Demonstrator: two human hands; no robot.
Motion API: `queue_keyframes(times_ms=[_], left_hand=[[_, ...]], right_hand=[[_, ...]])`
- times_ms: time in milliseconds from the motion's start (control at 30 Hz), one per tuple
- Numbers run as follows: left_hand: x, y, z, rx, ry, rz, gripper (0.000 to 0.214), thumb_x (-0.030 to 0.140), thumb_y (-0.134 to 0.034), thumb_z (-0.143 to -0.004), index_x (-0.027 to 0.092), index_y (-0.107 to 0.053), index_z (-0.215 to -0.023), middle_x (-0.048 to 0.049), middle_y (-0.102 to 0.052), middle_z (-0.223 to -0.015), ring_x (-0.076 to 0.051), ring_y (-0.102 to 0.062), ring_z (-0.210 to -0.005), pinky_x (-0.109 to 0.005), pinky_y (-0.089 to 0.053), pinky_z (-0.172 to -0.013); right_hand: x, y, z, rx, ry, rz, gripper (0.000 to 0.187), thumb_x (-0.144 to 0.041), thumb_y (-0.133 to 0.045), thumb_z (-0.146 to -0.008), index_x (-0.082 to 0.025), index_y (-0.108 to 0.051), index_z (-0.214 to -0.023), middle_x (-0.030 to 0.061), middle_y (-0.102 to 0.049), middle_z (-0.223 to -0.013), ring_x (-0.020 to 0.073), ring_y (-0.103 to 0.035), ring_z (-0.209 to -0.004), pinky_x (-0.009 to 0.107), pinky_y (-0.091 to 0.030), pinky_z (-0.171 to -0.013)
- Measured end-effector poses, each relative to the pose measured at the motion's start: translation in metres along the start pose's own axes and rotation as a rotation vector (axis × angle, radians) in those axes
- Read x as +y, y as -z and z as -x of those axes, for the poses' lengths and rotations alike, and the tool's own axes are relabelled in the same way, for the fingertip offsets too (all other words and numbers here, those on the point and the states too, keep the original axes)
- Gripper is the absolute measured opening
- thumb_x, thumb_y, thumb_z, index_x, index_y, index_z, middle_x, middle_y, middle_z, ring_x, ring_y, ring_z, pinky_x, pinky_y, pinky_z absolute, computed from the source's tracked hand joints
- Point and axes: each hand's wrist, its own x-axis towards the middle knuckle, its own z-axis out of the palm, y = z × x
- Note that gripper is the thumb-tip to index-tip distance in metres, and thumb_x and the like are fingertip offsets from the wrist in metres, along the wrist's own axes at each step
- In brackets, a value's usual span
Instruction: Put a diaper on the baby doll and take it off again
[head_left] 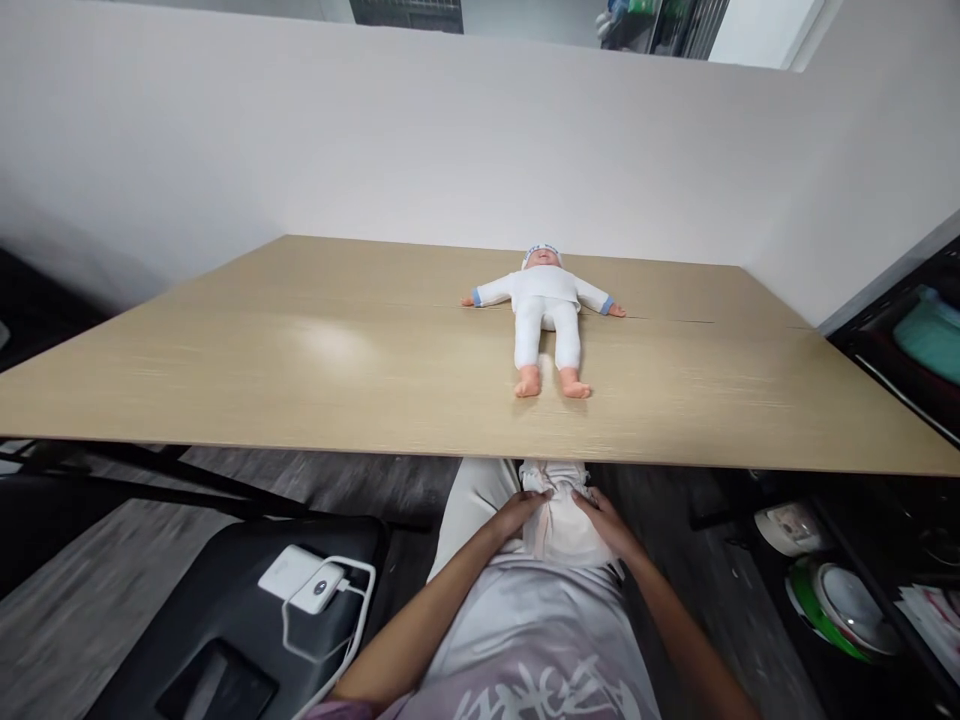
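A white diaper (564, 525) with gathered edges lies over my lap, just below the table's front edge. My left hand (523, 512) grips its left side with the thumb on top. On the opposite side, my right hand (606, 522) is closed on the diaper in the same way. The far end of the diaper runs under the tabletop, partly hidden. Beyond my hands, a baby doll (546, 310) in a white outfit with blue cuffs lies on its back on the table, arms spread, bare feet toward me.
The wood-coloured table (262, 360) reaches to the wall. On a black chair (217, 570) at my left lie a white power bank (300, 578) with a cable and a dark phone (217, 685). Shelves with a green-rimmed round container (840, 610) stand at lower right.
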Motion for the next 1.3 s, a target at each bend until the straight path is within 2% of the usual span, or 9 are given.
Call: queue_keyframes(times_ms=[167, 333, 467, 633, 767, 1033, 1167, 1233, 1300], left_hand=[[0.02, -0.018, 0.036, 0.003, -0.052, 0.198, 0.082, 0.087, -0.087, -0.054, 0.015, -0.071, -0.089, -0.017, -0.08, -0.093, -0.034, -0.078, -0.094, -0.044, -0.062, -0.093], [0.038, -0.042, 0.143, 0.024, -0.319, 0.196, 0.06, 0.063, -0.09, -0.081, 0.017, -0.074, -0.116, -0.011, -0.08, -0.11, -0.029, -0.074, -0.108, -0.036, -0.057, -0.101], [0.052, -0.048, 0.199, 0.049, -0.478, 0.075, 0.047, 0.053, -0.085, -0.091, 0.023, -0.073, -0.125, -0.0092, -0.077, -0.125, -0.026, -0.07, -0.121, -0.033, -0.052, -0.11], [0.067, -0.038, 0.172, 0.12, -0.53, 0.146, 0.058, 0.06, -0.081, -0.093, 0.025, -0.068, -0.137, -0.01, -0.074, -0.136, -0.028, -0.069, -0.124, -0.036, -0.052, -0.112], [0.063, -0.03, 0.138, 0.219, -0.474, 0.285, 0.061, 0.061, -0.086, -0.086, 0.024, -0.068, -0.132, -0.0096, -0.074, -0.136, -0.03, -0.068, -0.127, -0.037, -0.053, -0.111], [0.035, -0.027, 0.108, 0.295, -0.254, 0.54, 0.088, 0.061, -0.1, -0.068, 0.022, -0.053, -0.132, -0.008, -0.078, -0.111, -0.029, -0.076, -0.105, -0.038, -0.059, -0.096], [0.032, -0.033, 0.106, 0.289, -0.259, 0.559, 0.091, 0.059, -0.1, -0.069, 0.023, -0.048, -0.135, -0.0102, -0.079, -0.117, -0.028, -0.077, -0.107, -0.038, -0.058, -0.099], [0.037, -0.036, 0.109, 0.272, -0.253, 0.562, 0.09, 0.059, -0.099, -0.07, 0.023, -0.048, -0.136, -0.0108, -0.078, -0.12, -0.029, -0.077, -0.11, -0.039, -0.058, -0.099], [0.044, -0.039, 0.113, 0.27, -0.248, 0.558, 0.092, 0.06, -0.099, -0.069, 0.024, -0.047, -0.136, -0.0107, -0.078, -0.12, -0.031, -0.077, -0.11, -0.04, -0.059, -0.099]], right_hand=[[-0.034, 0.003, 0.041, -0.09, 0.004, -0.096, 0.089, -0.095, -0.083, -0.052, -0.02, -0.072, -0.098, 0.0108, -0.08, -0.099, 0.0345, -0.075, -0.101, 0.046, -0.061, -0.09], [-0.067, 0.038, 0.138, -0.07, 0.165, -0.147, 0.069, -0.068, -0.086, -0.081, -0.026, -0.07, -0.134, 0.0121, -0.076, -0.138, 0.0336, -0.071, -0.126, 0.045, -0.06, -0.106], [-0.091, 0.048, 0.188, -0.133, 0.349, -0.107, 0.06, -0.054, -0.086, -0.088, -0.028, -0.069, -0.14, 0.0103, -0.076, -0.137, 0.0332, -0.074, -0.122, 0.04, -0.063, -0.101], [-0.114, 0.013, 0.16, -0.117, 0.448, -0.138, 0.049, -0.047, -0.077, -0.099, -0.027, -0.066, -0.143, 0.01, -0.072, -0.148, 0.028, -0.072, -0.127, 0.034, -0.06, -0.106], [-0.113, -0.016, 0.122, -0.101, 0.411, -0.155, 0.043, -0.05, -0.073, -0.102, -0.025, -0.067, -0.135, 0.0096, -0.076, -0.137, 0.0259, -0.073, -0.122, 0.033, -0.061, -0.102], [-0.082, -0.025, 0.096, -0.07, 0.346, -0.031, 0.043, -0.058, -0.07, -0.102, -0.021, -0.065, -0.124, 0.0086, -0.078, -0.116, 0.027, -0.073, -0.111, 0.036, -0.059, -0.093], [-0.073, -0.016, 0.101, 0.212, 0.457, 0.14, 0.044, -0.056, -0.074, -0.099, -0.022, -0.064, -0.124, 0.0082, -0.075, -0.11, 0.0257, -0.071, -0.101, 0.038, -0.059, -0.087], [-0.081, -0.01, 0.104, 0.377, 0.582, 0.223, 0.042, -0.053, -0.075, -0.098, -0.023, -0.063, -0.123, 0.008, -0.073, -0.108, 0.0252, -0.068, -0.095, 0.039, -0.058, -0.084], [-0.099, -0.005, 0.105, 0.43, 0.72, 0.317, 0.035, -0.048, -0.074, -0.1, -0.024, -0.063, -0.123, 0.0092, -0.072, -0.112, 0.0262, -0.067, -0.099, 0.042, -0.058, -0.088]])
